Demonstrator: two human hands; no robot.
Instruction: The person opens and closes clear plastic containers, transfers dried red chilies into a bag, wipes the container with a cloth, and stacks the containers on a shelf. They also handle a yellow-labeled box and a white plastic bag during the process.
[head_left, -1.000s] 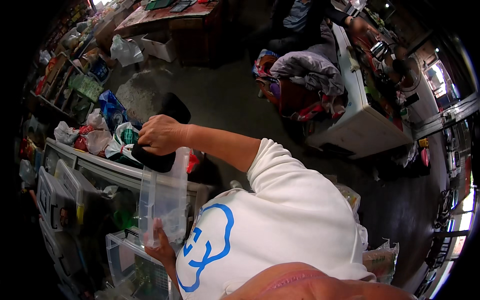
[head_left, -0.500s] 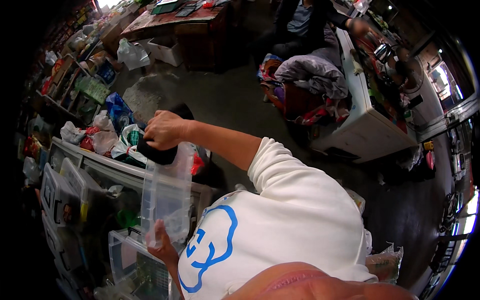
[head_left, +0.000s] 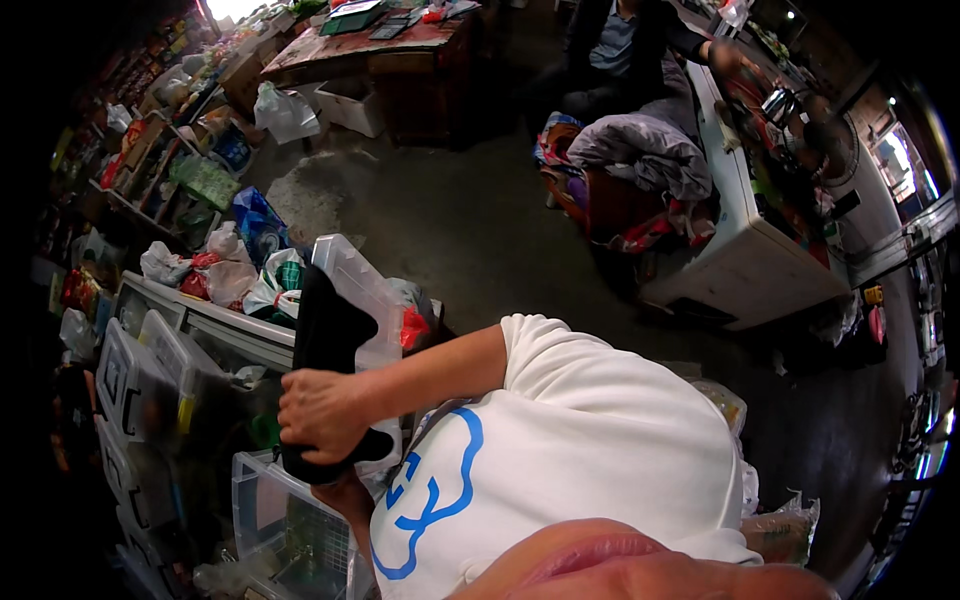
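Note:
My right hand [head_left: 325, 415] is closed on a black cloth [head_left: 325, 315], which lies over the near part of a clear plastic lid [head_left: 352, 275]. The lid stands tilted in front of my body, its far end showing beyond the cloth. Under the cloth is my left hand [head_left: 342, 492], at the lid's near end; its fingers are hidden, but the lid appears held there. Just below my hands is a clear plastic box [head_left: 262, 500] with a wire grid visible in it.
Clear storage boxes [head_left: 130, 385] with black handles are stacked at the left. Plastic bags [head_left: 232, 278] lie on a glass-fronted cabinet [head_left: 215, 322]. Ahead stands a wooden desk [head_left: 420, 62]. Another person [head_left: 615, 50] sits far right, by a pile of bedding [head_left: 645, 150] and a white counter [head_left: 750, 250].
My right hand has drawn the black cloth down the lid toward me, and the cloth now hangs spread out. The lid's far end has risen into view; my left hand has become mostly covered.

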